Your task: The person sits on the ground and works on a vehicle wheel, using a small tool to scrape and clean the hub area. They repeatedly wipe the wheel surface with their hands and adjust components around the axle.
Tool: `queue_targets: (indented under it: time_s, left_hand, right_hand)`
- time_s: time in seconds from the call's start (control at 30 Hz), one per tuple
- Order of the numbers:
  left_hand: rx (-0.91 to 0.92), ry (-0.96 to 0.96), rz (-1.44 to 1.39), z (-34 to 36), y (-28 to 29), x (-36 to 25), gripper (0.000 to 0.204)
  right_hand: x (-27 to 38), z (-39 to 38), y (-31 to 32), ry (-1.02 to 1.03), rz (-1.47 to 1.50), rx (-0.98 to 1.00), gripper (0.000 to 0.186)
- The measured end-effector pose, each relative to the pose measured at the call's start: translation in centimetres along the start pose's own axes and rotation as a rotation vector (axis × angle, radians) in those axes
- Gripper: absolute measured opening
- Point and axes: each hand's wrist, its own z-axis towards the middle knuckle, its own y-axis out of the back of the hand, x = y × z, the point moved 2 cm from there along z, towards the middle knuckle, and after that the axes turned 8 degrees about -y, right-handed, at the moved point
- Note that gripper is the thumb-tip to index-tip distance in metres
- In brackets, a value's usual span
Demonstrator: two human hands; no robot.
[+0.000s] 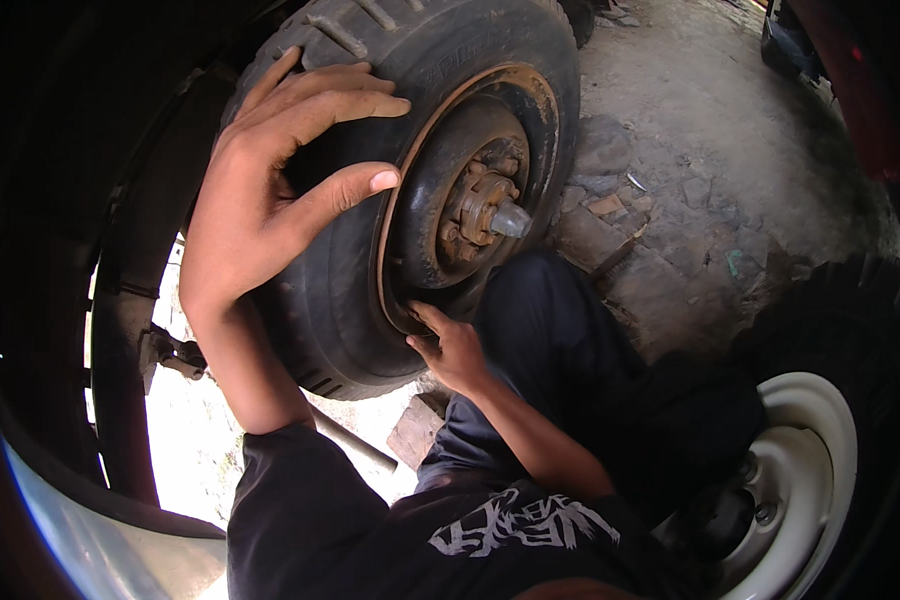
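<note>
A large black tyre (350, 300) stands upright before me, with a rusty rimmed wheel and a dark hub (480, 215) with bolts and a grey centre cap. My left hand (280, 190) rests on the tyre's upper left, fingers spread over the tread and sidewall, thumb toward the rim. My right hand (450, 350) is at the lower edge of the rim (402, 315), index finger reaching onto it and thumb apart below. I cannot see anything held in either hand.
My dark-trousered legs lie below the hub. A second wheel with a white rim (825, 450) lies at lower right. Stony ground (710, 200) with debris and broken slabs spreads right. A metal bar (355, 440) and block (415, 430) lie below the tyre. Dark vehicle parts frame the left.
</note>
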Motion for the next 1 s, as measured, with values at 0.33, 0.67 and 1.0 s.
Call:
queue_targets:
  time_s: [0.33, 0.67, 1.0]
  left_hand:
    - [-0.028, -0.019, -0.001, 0.0, -0.2, -0.1, 0.044]
    - [-0.038, -0.013, -0.029, -0.1, 0.1, 0.1, 0.045]
    - [-0.024, 0.002, -0.022, -0.3, 0.1, -0.2, 0.050]
  right_hand:
    - [-1.2, 1.2, 1.1, -0.001, 0.120, 0.030, 0.038]
    - [-3.2, 3.1, 1.1, -0.134, 0.291, 0.143, 0.028]
    - [6.8, 10.0, 10.3, -0.006, 0.777, -0.441, 0.037]
